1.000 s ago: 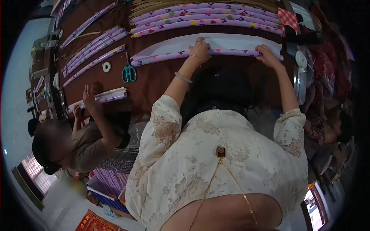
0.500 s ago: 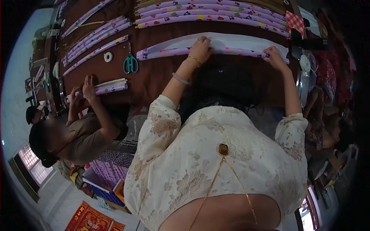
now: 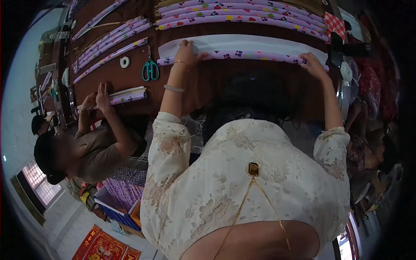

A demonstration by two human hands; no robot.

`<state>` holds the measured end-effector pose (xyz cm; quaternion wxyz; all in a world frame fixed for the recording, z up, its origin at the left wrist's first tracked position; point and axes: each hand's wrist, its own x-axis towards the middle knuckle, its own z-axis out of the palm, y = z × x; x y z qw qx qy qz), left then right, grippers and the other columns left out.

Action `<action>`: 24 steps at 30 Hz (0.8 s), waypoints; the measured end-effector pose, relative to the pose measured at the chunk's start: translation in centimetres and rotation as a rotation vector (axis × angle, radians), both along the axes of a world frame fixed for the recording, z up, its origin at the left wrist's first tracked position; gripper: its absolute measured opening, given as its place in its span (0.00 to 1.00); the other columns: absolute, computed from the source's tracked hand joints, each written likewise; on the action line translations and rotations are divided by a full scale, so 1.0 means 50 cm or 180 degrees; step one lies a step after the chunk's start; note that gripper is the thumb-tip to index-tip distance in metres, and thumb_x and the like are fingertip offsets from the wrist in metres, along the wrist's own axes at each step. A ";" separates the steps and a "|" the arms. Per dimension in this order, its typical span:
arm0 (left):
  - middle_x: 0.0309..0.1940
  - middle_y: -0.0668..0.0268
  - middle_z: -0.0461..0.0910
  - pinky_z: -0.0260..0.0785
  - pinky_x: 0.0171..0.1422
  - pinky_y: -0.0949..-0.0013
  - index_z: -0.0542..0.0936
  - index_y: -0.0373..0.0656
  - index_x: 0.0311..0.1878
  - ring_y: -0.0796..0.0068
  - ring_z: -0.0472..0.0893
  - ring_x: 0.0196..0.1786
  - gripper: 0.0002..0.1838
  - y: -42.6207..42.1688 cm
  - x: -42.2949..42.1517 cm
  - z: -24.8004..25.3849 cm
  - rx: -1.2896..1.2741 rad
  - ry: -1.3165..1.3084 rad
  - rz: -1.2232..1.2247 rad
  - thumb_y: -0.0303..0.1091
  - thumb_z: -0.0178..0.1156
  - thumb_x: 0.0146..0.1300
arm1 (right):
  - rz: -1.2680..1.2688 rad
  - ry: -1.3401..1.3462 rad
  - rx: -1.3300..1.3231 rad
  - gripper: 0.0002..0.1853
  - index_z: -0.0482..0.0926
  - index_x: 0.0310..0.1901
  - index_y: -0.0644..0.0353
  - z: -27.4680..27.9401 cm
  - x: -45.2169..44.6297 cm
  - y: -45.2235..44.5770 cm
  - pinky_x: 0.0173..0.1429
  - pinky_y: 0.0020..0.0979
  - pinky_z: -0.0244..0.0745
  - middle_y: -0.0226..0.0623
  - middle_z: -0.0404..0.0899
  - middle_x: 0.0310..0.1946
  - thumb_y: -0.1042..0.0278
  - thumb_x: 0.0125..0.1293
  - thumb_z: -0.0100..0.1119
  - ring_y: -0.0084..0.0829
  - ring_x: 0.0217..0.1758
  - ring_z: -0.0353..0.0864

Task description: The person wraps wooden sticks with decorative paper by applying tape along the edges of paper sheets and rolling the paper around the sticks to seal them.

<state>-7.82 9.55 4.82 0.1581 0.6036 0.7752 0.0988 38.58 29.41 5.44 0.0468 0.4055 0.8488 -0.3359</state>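
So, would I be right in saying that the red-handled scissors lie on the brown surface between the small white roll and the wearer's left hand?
Not quite: the scissors have teal handles, not red ones, as the head view shows. They do lie on the brown surface between the small white roll and the wearer's left hand.

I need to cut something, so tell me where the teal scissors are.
In the head view, the teal scissors lie left of the person's left hand, just right of the white roll.
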 end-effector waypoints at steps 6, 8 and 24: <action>0.55 0.42 0.64 0.61 0.61 0.57 0.67 0.31 0.55 0.46 0.64 0.59 0.45 0.012 -0.007 -0.002 -0.0296 0.0162 -0.0044 0.63 0.61 0.44 | -0.0009 0.0246 0.0156 0.19 0.68 0.46 0.59 -0.005 0.003 0.001 0.57 0.33 0.61 0.39 0.69 0.43 0.74 0.52 0.60 0.39 0.50 0.69; 0.55 0.42 0.64 0.61 0.61 0.57 0.67 0.31 0.55 0.46 0.64 0.59 0.45 0.011 -0.009 -0.005 -0.0329 0.0093 -0.0013 0.63 0.61 0.44 | 0.0061 0.0027 0.0263 0.17 0.68 0.44 0.59 -0.003 0.003 0.003 0.57 0.33 0.61 0.40 0.69 0.42 0.73 0.52 0.60 0.40 0.50 0.68; 0.50 0.48 0.69 0.65 0.54 0.57 0.72 0.33 0.42 0.48 0.71 0.51 0.30 -0.085 -0.096 -0.025 0.0406 -0.0210 -0.0096 0.49 0.68 0.43 | 0.0122 -0.0203 0.0492 0.15 0.71 0.46 0.56 -0.018 0.027 -0.003 0.58 0.34 0.60 0.42 0.66 0.45 0.71 0.56 0.57 0.43 0.52 0.65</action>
